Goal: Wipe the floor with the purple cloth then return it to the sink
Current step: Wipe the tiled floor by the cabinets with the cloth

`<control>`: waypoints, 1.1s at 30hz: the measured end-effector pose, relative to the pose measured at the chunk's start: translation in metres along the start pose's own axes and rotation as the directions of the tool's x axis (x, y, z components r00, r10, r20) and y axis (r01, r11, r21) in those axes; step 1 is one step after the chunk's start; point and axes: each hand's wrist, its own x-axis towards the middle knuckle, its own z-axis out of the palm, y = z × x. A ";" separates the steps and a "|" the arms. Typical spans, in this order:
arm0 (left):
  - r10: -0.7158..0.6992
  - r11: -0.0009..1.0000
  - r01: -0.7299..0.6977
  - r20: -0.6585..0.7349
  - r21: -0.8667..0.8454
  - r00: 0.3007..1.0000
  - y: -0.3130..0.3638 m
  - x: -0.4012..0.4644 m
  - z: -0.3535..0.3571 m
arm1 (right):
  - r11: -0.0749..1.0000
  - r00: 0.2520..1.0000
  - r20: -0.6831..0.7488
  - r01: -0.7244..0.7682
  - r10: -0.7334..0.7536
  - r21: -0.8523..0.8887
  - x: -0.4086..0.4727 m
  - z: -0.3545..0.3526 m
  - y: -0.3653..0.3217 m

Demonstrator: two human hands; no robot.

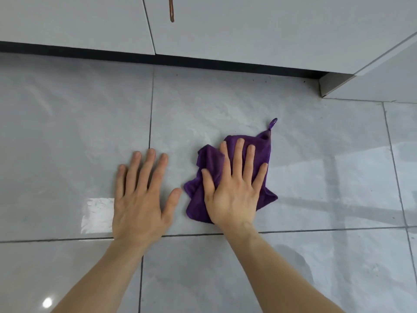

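A crumpled purple cloth point(208, 163) with a small hanging loop at its far right corner lies on the grey tiled floor point(225, 105), a little right of centre. My right hand point(234, 186) lies flat on top of the cloth, fingers spread, palm pressing it to the tile. My left hand point(141, 197) rests flat on the bare floor just left of the cloth, fingers apart, holding nothing. Its thumb tip is close to the cloth's left edge. No sink is in view.
White cabinet doors point(248, 30) run along the far side above a dark toe-kick point(203, 61). A copper-coloured handle point(171, 10) hangs on one door. Another white cabinet panel point(383, 82) juts out at the far right. Glossy tiles stretch all around my hands.
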 end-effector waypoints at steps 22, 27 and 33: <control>0.321 0.911 -0.306 0.010 -0.277 0.947 0.040 -0.042 -0.018 | 0.984 0.981 0.080 0.170 -0.174 0.056 -0.091 0.004 0.034; 0.462 0.861 -0.418 0.100 -0.289 0.881 0.071 -0.069 -0.020 | 0.923 0.965 0.126 0.174 -0.229 0.344 -0.090 -0.014 0.053; 0.432 0.902 -0.428 0.179 -0.058 0.884 0.073 -0.075 -0.010 | 0.877 0.858 0.193 0.448 -0.477 0.176 -0.080 -0.032 0.104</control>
